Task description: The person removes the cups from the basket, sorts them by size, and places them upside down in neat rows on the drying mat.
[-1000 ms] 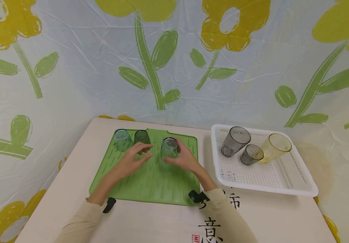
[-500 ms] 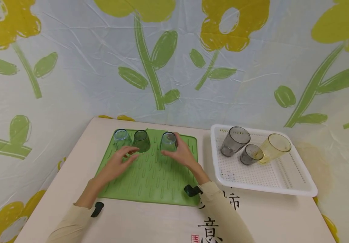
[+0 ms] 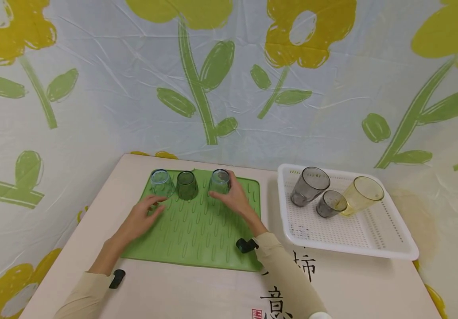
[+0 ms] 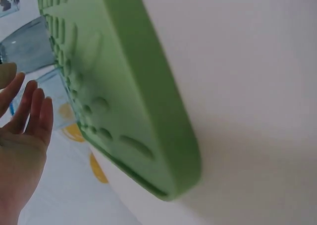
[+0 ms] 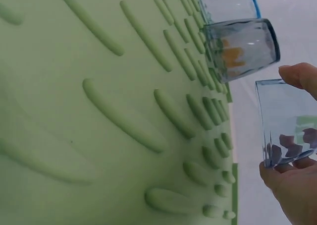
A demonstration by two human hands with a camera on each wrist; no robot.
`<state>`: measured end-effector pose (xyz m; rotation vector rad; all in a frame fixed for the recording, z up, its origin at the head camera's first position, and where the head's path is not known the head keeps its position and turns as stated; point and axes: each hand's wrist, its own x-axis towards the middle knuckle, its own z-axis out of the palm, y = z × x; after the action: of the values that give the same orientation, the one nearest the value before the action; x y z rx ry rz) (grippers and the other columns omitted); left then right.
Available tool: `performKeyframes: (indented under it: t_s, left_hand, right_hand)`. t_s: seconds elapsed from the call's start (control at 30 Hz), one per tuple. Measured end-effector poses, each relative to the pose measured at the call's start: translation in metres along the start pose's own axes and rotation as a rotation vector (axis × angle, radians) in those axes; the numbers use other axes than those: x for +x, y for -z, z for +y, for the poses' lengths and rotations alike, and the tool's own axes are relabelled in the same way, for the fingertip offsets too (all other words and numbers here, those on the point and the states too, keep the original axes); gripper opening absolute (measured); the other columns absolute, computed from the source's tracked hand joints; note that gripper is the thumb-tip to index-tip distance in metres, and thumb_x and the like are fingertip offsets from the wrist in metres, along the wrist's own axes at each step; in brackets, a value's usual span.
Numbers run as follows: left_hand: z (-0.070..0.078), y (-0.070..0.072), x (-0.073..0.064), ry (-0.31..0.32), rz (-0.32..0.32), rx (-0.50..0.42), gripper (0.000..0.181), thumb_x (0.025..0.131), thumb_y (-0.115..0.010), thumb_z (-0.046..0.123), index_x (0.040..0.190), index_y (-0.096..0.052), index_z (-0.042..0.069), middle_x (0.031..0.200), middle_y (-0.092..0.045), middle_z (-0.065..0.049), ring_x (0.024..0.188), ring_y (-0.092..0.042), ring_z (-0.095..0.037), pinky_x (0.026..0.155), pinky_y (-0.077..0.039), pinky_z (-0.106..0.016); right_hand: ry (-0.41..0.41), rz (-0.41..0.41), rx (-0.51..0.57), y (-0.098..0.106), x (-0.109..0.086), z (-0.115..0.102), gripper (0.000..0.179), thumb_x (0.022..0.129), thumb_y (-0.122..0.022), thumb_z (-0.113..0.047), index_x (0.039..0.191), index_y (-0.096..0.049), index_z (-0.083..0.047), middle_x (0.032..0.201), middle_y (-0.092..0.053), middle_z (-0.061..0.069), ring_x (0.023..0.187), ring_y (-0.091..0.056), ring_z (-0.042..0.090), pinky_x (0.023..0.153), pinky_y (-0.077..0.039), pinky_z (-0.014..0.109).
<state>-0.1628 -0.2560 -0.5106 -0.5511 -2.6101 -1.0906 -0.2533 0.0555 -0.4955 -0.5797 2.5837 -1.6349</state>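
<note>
My right hand (image 3: 237, 199) holds a clear bluish glass (image 3: 218, 182) bottom up over the back of the green ridged drying mat (image 3: 197, 230). In the right wrist view a gap shows between this glass (image 5: 280, 116) and the mat, with the thumb on one side and fingers on the other. My left hand (image 3: 143, 219) has loosely bent fingers and holds nothing, in front of a light blue glass (image 3: 161, 184). Beside that glass, a dark grey glass (image 3: 187, 186) also stands upside down on the mat.
A white perforated basket (image 3: 344, 248) stands to the right. In it lean a large grey glass (image 3: 310, 186), a small grey glass (image 3: 330, 204) and a yellow glass (image 3: 360, 197). A flower-patterned cloth (image 3: 133, 88) hangs behind the table (image 3: 173, 292).
The right hand has carried its glass toward the back of the mat and slightly left. My left hand has drawn away to the left and toward me, uncovering the dark grey glass.
</note>
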Motion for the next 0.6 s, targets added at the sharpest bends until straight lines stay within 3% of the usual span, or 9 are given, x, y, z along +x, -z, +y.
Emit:
performKeyframes:
  t_s: [0.1, 0.33, 0.6]
  left_hand:
    - [-0.007, 0.002, -0.003, -0.001, 0.014, 0.021, 0.028, 0.097, -0.068, -0.003, 0.124, -0.066, -0.009, 0.119, -0.064, -0.025, 0.103, -0.061, -0.039, 0.081, -0.053, -0.052]
    - [-0.024, 0.004, -0.009, 0.013, 0.025, 0.04, 0.031, 0.096, -0.067, -0.004, 0.125, -0.064, -0.012, 0.126, -0.06, -0.035, 0.118, -0.051, -0.052, 0.1, -0.037, -0.067]
    - [-0.033, 0.01, -0.017, 0.088, 0.025, 0.067, 0.036, 0.097, -0.068, 0.001, 0.13, -0.061, -0.011, 0.13, -0.056, -0.036, 0.12, -0.046, -0.055, 0.099, -0.036, -0.069]
  right_hand:
    - [-0.005, 0.008, 0.005, -0.004, 0.003, 0.005, 0.081, 0.086, -0.085, -0.026, 0.151, -0.039, -0.009, 0.127, -0.062, 0.016, 0.116, -0.061, 0.032, 0.096, -0.05, 0.051]
    - [-0.039, 0.006, -0.01, -0.013, 0.009, 0.015, 0.084, 0.087, -0.085, -0.027, 0.153, -0.037, -0.01, 0.132, -0.059, 0.017, 0.124, -0.057, 0.033, 0.103, -0.047, 0.053]
    - [-0.037, -0.023, 0.039, -0.021, 0.011, 0.019, 0.084, 0.088, -0.084, -0.022, 0.155, -0.035, -0.008, 0.137, -0.056, 0.018, 0.126, -0.055, 0.034, 0.106, -0.044, 0.053]
